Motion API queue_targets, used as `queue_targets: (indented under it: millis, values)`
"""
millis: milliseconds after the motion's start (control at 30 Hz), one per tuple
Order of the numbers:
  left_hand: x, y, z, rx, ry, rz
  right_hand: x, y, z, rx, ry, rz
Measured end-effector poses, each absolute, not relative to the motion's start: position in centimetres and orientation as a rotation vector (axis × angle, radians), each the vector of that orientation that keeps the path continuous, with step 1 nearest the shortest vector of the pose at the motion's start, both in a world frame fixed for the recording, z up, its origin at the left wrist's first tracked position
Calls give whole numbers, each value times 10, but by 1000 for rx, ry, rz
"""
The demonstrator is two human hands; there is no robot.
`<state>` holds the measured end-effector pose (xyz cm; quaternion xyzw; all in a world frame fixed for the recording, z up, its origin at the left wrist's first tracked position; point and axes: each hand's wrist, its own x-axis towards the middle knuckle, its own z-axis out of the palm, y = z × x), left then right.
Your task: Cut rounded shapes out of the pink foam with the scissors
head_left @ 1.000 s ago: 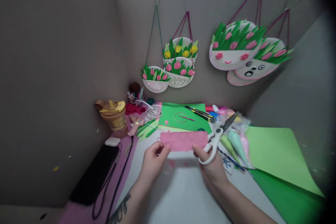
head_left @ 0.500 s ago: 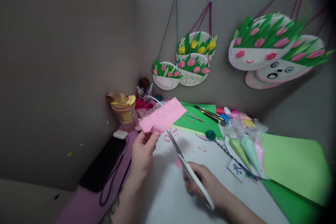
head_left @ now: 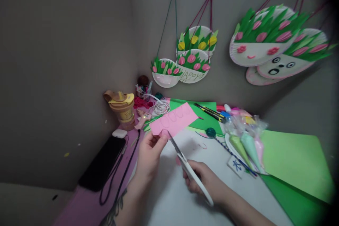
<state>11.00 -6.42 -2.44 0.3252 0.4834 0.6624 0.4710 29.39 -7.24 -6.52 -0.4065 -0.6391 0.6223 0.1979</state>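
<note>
A pink paper strip [head_left: 176, 119] with rounded shapes drawn on it is pinched at its lower left corner by the thumb and fingers of my left hand [head_left: 153, 150]. My right hand [head_left: 200, 180] is wrapped round the handles of white-handled scissors [head_left: 194, 176]. Their blade tips touch or nearly touch the lower edge of the strip, just right of my left thumb. Under both hands lies a large white sheet [head_left: 174, 197], with small pink cut scraps [head_left: 202, 146] on it beyond the scissors.
At the left are a black phone [head_left: 103, 164], cables and a brown cup [head_left: 123, 111]. Behind lie cutters [head_left: 210, 112] on green paper [head_left: 182, 104]. Piping bags [head_left: 249, 148] and light green paper [head_left: 291, 159] are at the right. Paper-plate flower baskets [head_left: 193, 67] hang on the wall.
My left hand has moved the pink strip to the right, closer to the scissors, whose tips now meet its lower edge. The view has shifted slightly.
</note>
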Motion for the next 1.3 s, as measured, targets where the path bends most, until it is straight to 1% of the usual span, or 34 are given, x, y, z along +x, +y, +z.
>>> queue_targets:
  millis: [167, 300, 633, 1000, 1200, 1300]
  values:
    - [115, -64, -25, 809, 1208, 1584, 294, -71, -65, -1136, -1679, 1833]
    - [115, -64, -26, 817, 1222, 1580, 295, -70, -62, -1115, -1706, 1840]
    - [115, -65, -25, 834, 1224, 1572, 296, -68, -65, -1111, -1711, 1837]
    - [112, -65, -30, 855, 1219, 1565, 299, -66, -63, -1126, -1819, 1748]
    - [113, -67, -24, 941, 1177, 1528, 299, -68, -67, -1128, -1759, 1802]
    - [114, -67, -21, 952, 1198, 1532, 299, -66, -64, -1144, -1791, 1765]
